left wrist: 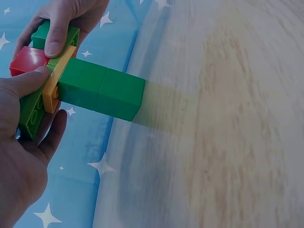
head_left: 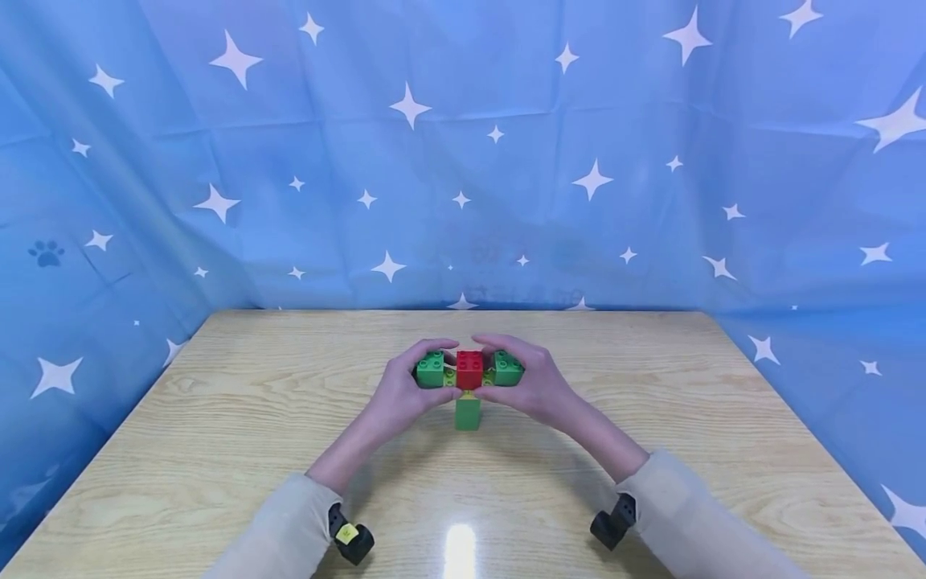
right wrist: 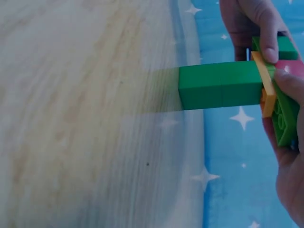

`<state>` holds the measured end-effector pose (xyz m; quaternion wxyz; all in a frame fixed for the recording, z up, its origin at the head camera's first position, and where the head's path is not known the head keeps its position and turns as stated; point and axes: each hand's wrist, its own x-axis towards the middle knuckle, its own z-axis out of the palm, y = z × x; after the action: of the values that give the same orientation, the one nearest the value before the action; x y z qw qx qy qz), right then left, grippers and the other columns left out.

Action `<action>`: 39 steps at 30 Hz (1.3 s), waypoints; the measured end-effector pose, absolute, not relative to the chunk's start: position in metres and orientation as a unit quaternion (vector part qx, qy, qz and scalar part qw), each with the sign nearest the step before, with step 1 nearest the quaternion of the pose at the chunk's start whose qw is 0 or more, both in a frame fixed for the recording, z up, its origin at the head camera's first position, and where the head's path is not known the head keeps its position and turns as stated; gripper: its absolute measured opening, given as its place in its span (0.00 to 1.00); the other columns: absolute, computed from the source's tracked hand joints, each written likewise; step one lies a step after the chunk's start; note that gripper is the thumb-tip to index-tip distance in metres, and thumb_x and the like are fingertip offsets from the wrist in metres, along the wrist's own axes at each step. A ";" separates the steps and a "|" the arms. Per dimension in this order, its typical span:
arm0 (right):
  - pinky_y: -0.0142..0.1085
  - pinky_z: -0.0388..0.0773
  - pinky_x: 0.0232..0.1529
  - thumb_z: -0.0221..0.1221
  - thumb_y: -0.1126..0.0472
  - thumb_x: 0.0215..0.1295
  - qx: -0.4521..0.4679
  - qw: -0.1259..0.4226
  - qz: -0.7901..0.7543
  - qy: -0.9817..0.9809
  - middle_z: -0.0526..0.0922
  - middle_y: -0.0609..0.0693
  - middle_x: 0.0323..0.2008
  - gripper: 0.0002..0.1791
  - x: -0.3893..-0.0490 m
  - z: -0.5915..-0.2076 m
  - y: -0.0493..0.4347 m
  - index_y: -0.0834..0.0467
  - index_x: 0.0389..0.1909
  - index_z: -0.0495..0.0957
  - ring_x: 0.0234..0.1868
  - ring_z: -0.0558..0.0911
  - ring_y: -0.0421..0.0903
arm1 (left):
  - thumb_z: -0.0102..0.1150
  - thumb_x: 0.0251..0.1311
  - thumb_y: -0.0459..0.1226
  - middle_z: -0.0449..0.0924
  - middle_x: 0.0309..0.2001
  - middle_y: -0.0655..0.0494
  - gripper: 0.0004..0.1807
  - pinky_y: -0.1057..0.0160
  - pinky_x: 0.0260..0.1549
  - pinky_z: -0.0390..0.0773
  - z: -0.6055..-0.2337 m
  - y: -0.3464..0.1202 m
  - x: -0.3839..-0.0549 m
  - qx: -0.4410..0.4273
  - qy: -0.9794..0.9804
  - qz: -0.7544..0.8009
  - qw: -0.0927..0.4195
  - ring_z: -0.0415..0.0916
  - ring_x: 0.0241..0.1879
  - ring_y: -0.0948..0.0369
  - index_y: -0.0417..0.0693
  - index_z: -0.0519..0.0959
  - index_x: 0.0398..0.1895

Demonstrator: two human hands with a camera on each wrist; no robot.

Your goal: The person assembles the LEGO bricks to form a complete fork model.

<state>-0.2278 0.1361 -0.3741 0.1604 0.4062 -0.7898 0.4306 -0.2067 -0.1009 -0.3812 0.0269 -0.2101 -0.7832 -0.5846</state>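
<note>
A toy-brick build stands upright on the table between both hands. Its column of two stacked green bricks (left wrist: 102,90) meets the tabletop. Above the column lies an orange plate (right wrist: 267,92), with a lime-green layer (head_left: 450,378) over it. A red brick (head_left: 469,371) sits at the top middle, with a green brick (head_left: 430,371) on its left and another green brick (head_left: 509,370) on its right. My left hand (head_left: 399,386) grips the left end, thumb in front and fingers behind. My right hand (head_left: 541,388) holds the right end likewise. The fingers partly cover the upper bricks.
The wooden table (head_left: 217,450) has its far edge just beyond the hands. A blue curtain (head_left: 463,161) with white stars hangs behind and along both sides. A black wrist camera (head_left: 353,540) is on the left sleeve and another wrist camera (head_left: 613,523) on the right.
</note>
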 end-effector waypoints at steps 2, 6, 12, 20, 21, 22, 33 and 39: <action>0.40 0.85 0.46 0.79 0.70 0.48 0.404 0.158 0.445 -0.783 0.86 0.53 0.45 0.34 -0.227 -0.376 0.137 0.62 0.60 0.80 0.46 0.84 0.49 | 0.76 0.55 0.29 0.81 0.54 0.51 0.33 0.59 0.49 0.84 -0.380 -0.101 -0.207 -0.207 -0.780 -0.590 0.024 0.81 0.49 0.54 0.52 0.78 0.66; 0.37 0.85 0.41 0.78 0.69 0.51 0.400 0.137 0.468 -0.776 0.86 0.52 0.45 0.30 -0.226 -0.378 0.137 0.61 0.58 0.82 0.45 0.84 0.49 | 0.77 0.54 0.31 0.82 0.55 0.52 0.29 0.59 0.49 0.84 -0.377 -0.103 -0.207 -0.202 -0.777 -0.596 0.023 0.81 0.50 0.54 0.52 0.82 0.61; 0.38 0.85 0.44 0.77 0.68 0.53 0.367 0.102 0.491 -0.784 0.87 0.54 0.49 0.29 -0.225 -0.377 0.138 0.61 0.59 0.83 0.47 0.85 0.50 | 0.77 0.54 0.32 0.82 0.56 0.52 0.28 0.57 0.52 0.83 -0.375 -0.101 -0.207 -0.201 -0.776 -0.598 0.007 0.80 0.53 0.53 0.51 0.82 0.61; 0.38 0.85 0.45 0.75 0.72 0.54 0.358 0.079 0.513 -0.776 0.86 0.55 0.50 0.29 -0.223 -0.376 0.136 0.63 0.59 0.81 0.48 0.85 0.51 | 0.76 0.56 0.29 0.82 0.55 0.53 0.29 0.58 0.52 0.82 -0.378 -0.099 -0.206 -0.203 -0.777 -0.596 0.006 0.80 0.53 0.53 0.51 0.81 0.61; 0.38 0.86 0.45 0.75 0.72 0.54 0.360 0.078 0.514 -0.775 0.86 0.55 0.50 0.29 -0.223 -0.376 0.136 0.63 0.59 0.81 0.49 0.85 0.51 | 0.76 0.56 0.29 0.82 0.56 0.53 0.28 0.58 0.52 0.83 -0.379 -0.100 -0.206 -0.204 -0.777 -0.596 0.006 0.80 0.53 0.53 0.51 0.81 0.61; 0.38 0.85 0.45 0.75 0.72 0.54 0.362 0.078 0.513 -0.774 0.86 0.55 0.50 0.29 -0.223 -0.377 0.136 0.63 0.59 0.81 0.49 0.85 0.51 | 0.76 0.55 0.29 0.82 0.56 0.53 0.29 0.58 0.52 0.83 -0.379 -0.100 -0.206 -0.205 -0.776 -0.596 0.006 0.80 0.53 0.53 0.51 0.81 0.61; 0.37 0.85 0.47 0.75 0.72 0.55 0.363 0.068 0.506 -0.780 0.86 0.56 0.52 0.29 -0.224 -0.375 0.139 0.63 0.59 0.80 0.50 0.85 0.51 | 0.76 0.55 0.30 0.82 0.56 0.54 0.28 0.56 0.54 0.82 -0.378 -0.098 -0.207 -0.204 -0.785 -0.584 0.012 0.79 0.54 0.54 0.52 0.81 0.61; 0.38 0.85 0.47 0.74 0.73 0.56 0.353 0.049 0.517 -0.778 0.84 0.58 0.54 0.29 -0.222 -0.375 0.135 0.63 0.60 0.79 0.51 0.85 0.53 | 0.76 0.55 0.29 0.83 0.55 0.55 0.28 0.59 0.49 0.84 -0.379 -0.101 -0.206 -0.205 -0.778 -0.593 0.014 0.81 0.52 0.55 0.53 0.83 0.60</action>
<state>-0.2224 0.1353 -0.3750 0.0485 0.3531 -0.7783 0.5169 -0.2064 -0.1014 -0.3785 0.0140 -0.2050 -0.7783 -0.5933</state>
